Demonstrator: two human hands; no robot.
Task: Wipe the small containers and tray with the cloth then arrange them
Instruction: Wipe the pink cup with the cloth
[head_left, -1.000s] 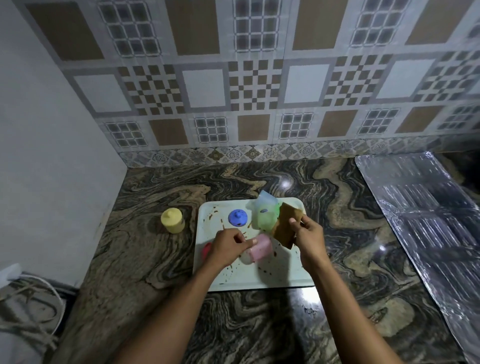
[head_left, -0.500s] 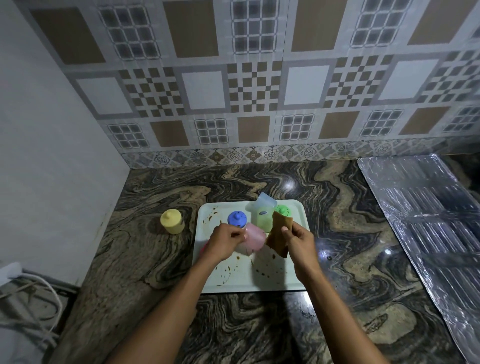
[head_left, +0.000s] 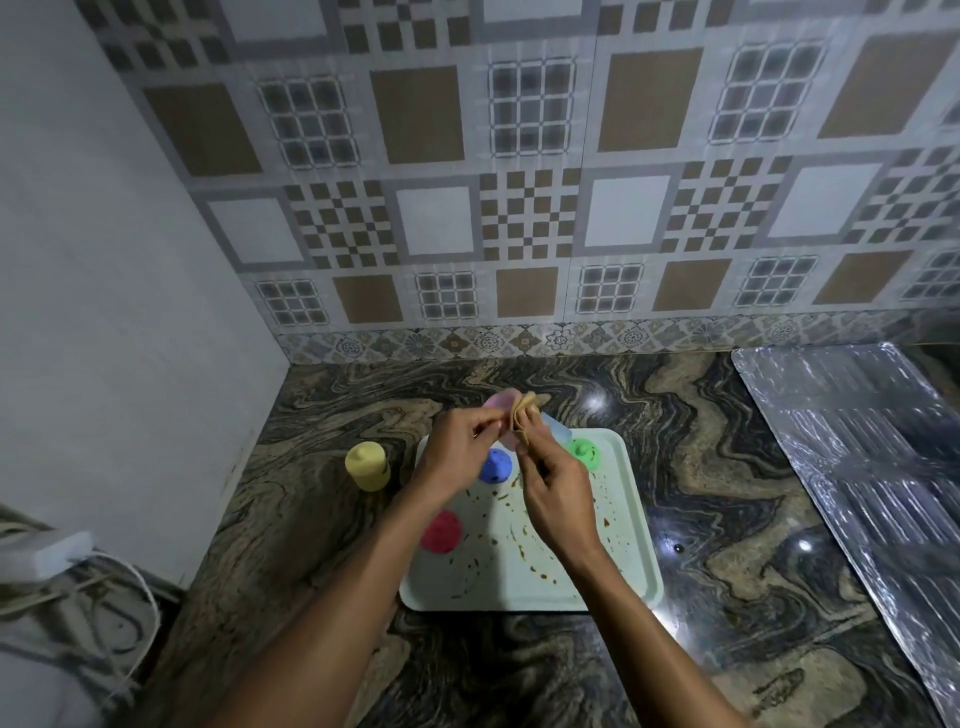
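One pink container (head_left: 500, 404) gripped in left hand (head_left: 457, 448) | right hand (head_left: 556, 493) pinches cloth (head_left: 522, 422) | yellow container (head_left: 367, 465) beside tray (head_left: 635, 551) | foil (head_left: 857, 467) rightward

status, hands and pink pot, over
Left hand holds pink pot, right hand holds cloth against it. Tray stained. Nothing in the way.

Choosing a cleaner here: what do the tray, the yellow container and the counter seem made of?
Tray: likely plastic or melamine; pale green, smooth, moulded rounded rim. Yellow container: probably plastic; opaque, soft sheen. Counter: polished stone, perhaps granite or marble; swirling veins, sharp light reflections.
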